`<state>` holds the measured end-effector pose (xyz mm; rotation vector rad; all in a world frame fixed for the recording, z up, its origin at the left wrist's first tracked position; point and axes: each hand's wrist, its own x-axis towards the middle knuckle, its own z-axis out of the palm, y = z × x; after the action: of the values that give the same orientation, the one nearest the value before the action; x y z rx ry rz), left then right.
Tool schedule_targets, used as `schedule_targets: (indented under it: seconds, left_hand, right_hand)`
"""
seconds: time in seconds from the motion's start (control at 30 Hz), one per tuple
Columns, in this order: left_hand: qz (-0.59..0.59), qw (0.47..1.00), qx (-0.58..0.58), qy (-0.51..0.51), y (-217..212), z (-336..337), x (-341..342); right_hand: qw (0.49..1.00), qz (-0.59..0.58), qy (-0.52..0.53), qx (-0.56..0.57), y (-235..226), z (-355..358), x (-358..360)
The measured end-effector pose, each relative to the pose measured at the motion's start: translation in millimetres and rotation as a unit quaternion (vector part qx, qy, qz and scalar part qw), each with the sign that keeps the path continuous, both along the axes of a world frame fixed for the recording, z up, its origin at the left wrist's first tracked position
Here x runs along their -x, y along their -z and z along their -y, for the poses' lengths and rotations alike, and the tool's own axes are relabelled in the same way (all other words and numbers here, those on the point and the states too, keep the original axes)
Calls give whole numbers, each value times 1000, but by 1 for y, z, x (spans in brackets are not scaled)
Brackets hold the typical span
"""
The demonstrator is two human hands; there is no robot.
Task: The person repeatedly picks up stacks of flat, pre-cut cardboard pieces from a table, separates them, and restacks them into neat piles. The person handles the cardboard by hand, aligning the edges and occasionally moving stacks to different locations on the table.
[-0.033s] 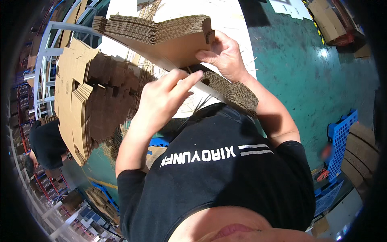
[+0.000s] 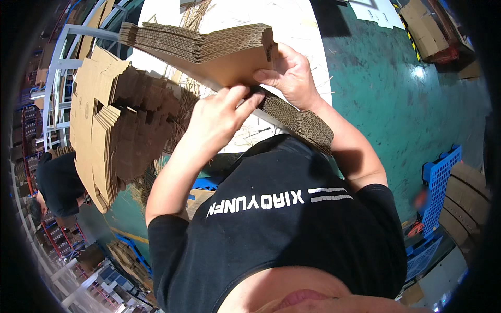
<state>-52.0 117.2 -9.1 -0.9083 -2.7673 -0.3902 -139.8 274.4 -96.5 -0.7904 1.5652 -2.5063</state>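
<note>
Head view: right hand (image 2: 293, 81) gripped right end of cardboard bundle (image 2: 224, 65), thumb on near face, fingers behind. Bundle stood tilted above white table (image 2: 300, 23), corrugated edges up. Left hand (image 2: 215, 116) touched bundle's lower edge, fingertips partly hidden; whether gripping, could not tell. Second corrugated section (image 2: 298, 121) lay between right forearm and table. Stacked cardboard sheets (image 2: 91, 128) stood left of table, brown scraps (image 2: 195, 15) on tabletop.

Bright glare (image 2: 419, 70) spots the green floor (image 2: 376, 115) beside a white table (image 2: 300, 26).
</note>
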Motion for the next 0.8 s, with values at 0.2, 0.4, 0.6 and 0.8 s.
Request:
schedule_targets:
  seconds: [0.2, 0.4, 0.6, 0.8]
  left_hand:
    - [22, 986, -147, 76, 19, 6, 11]
    - [219, 944, -208, 133, 25, -25, -20]
    - [-52, 881, -346, -318, 47, 95, -22]
    - [104, 796, -541, -251, 69, 131, 14]
  right_hand:
    - [999, -21, 2, -46, 0, -2, -1]
    - [997, -5, -18, -77, -1, -10, 4]
    - [971, 92, -76, -205, -23, -98, 22]
    - [945, 136, -87, -285, -49, -147, 15]
